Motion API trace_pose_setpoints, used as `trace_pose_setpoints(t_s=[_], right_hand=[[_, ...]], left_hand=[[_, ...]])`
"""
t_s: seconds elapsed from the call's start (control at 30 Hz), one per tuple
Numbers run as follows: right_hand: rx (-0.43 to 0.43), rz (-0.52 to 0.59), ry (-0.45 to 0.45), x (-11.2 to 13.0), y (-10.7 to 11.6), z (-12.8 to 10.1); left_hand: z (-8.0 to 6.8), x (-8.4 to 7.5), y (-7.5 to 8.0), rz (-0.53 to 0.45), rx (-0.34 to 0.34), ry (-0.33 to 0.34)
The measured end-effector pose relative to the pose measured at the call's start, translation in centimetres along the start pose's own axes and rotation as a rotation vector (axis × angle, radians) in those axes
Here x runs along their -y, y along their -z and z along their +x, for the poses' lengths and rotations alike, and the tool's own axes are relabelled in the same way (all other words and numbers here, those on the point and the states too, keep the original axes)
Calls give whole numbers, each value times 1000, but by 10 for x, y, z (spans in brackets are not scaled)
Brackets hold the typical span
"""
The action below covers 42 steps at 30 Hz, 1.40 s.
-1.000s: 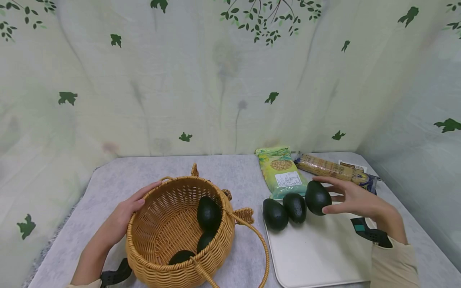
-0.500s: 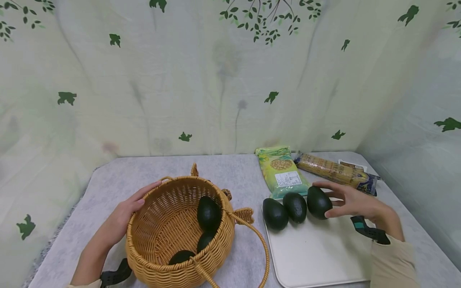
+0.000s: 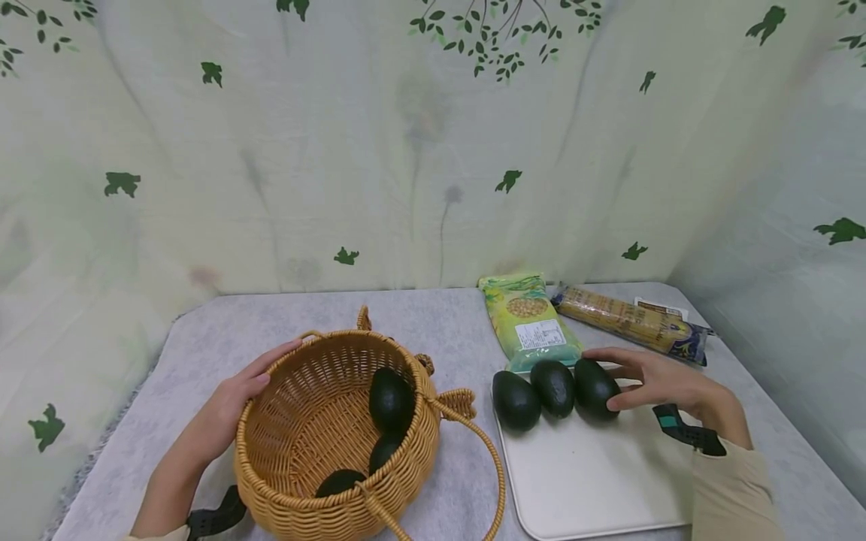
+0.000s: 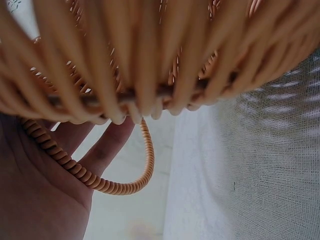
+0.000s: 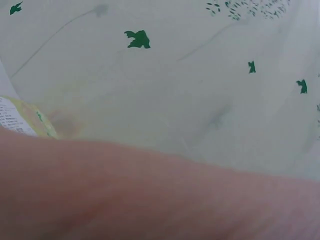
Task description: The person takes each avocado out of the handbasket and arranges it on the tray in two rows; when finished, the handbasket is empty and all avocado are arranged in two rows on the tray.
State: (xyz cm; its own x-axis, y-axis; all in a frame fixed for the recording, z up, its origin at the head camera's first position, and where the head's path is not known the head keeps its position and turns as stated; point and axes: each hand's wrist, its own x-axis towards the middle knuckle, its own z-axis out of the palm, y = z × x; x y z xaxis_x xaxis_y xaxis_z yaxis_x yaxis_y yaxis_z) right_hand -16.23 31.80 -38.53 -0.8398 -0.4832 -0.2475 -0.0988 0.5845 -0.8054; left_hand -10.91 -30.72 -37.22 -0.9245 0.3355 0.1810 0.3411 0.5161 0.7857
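Observation:
My left hand point(image 3: 233, 406) rests along the left side of the wicker basket point(image 3: 271, 488), its fingers fairly straight at the rim. In the left wrist view a coiled wicker handle point(image 4: 117, 188) crosses the palm of that hand point(image 4: 55, 185). Several dark green avocados point(image 3: 392, 400) lie inside the basket, partly hidden by its wall. My right hand point(image 3: 666, 383) holds an avocado point(image 3: 594, 388) between thumb and fingers, at the back of a white tray point(image 3: 602, 481). Two more avocados point(image 3: 516, 400) sit just left of it in a row. The right wrist view shows mostly skin point(image 5: 150, 195).
Behind the tray lies a yellow-green bag point(image 3: 531, 319) with a white label. A long clear pack of noodle-like food point(image 3: 622, 319) lies behind my right hand. The basket's long handle point(image 3: 499, 481) reaches toward the tray's left edge. A leaf-printed cloth point(image 3: 433, 150) closes the back.
My right hand has lowered the avocado slightly, and it now stands close beside the other two at the tray's back edge. The left hand and basket have stayed in place.

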Motion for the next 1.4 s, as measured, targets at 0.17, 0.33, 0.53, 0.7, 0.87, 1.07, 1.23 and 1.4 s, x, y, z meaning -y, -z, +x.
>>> trace_pose_setpoints(t_s=[0.17, 0.33, 0.53, 0.7, 0.87, 1.07, 1.23, 1.4], right_hand=[[13, 3, 20, 1, 1, -1], [23, 11, 49, 3, 3, -3], [7, -28, -2, 6, 3, -3], [6, -42, -10, 6, 1, 0], [31, 2, 40, 0, -2, 5], [23, -4, 70, -1, -1, 4], [6, -8, 51, 3, 0, 0], [-13, -60, 10, 5, 4, -4]], left_hand=[[-1, 0, 0, 5, -3, 4], [0, 1, 0, -12, 3, -8], [0, 1, 0, -48, 16, -7], [0, 2, 0, -59, 16, -9], [-1, 3, 0, -47, 11, -13], [0, 1, 0, -28, 9, -4], [1, 1, 0, -7, 4, -13], [1, 0, 1, -17, 6, -9]])
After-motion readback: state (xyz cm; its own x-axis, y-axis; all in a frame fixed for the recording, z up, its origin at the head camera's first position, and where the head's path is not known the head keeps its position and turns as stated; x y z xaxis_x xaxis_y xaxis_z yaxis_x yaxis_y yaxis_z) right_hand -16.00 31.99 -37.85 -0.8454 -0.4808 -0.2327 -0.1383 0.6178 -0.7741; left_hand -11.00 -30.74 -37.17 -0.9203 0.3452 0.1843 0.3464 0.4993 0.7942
